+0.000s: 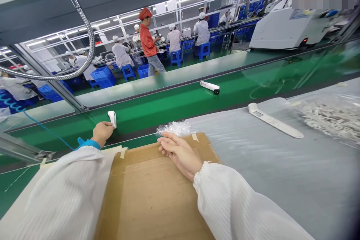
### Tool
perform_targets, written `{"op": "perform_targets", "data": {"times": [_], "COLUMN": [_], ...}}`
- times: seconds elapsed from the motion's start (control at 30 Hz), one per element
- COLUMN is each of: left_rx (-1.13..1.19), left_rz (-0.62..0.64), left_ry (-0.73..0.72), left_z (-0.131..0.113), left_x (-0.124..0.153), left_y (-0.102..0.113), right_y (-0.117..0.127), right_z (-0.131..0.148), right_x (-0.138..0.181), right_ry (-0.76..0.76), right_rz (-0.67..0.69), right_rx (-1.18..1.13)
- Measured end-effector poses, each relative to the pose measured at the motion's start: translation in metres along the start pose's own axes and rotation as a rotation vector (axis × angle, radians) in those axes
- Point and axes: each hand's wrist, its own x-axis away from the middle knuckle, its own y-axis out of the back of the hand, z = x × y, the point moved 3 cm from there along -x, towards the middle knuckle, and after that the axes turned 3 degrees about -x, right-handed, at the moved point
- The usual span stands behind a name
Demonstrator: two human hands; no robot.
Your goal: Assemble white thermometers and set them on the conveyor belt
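Note:
My left hand (101, 132) is closed round a small white device (112, 118), holding it at the near edge of the green conveyor belt (180, 103). My right hand (180, 153) rests on a cardboard sheet (152, 191), its fingers lightly curled next to a crumpled clear plastic bag (176, 128); I cannot make out whether they pinch it. Both arms wear white sleeves, and a blue wrist strap sits on the left wrist.
A white cylindrical device (210, 87) lies farther along the belt. A long white plastic shell (274, 120) and a bag of small white parts (332, 117) lie on the grey mat to the right. A metal hose hangs above left. Other workers sit beyond.

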Motion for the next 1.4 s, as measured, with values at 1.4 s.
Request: {"op": "perform_targets", "data": {"times": [1.4], "left_rx": [0.094], "left_rz": [0.037], "left_ry": [-0.513], "left_z": [-0.006], "left_x": [0.178], "left_y": [-0.043], "right_y": [0.005], "right_z": [0.0], "right_x": [0.001], "right_ry": [-0.043], "right_rz": [-0.008], "right_rx": [0.178]}}
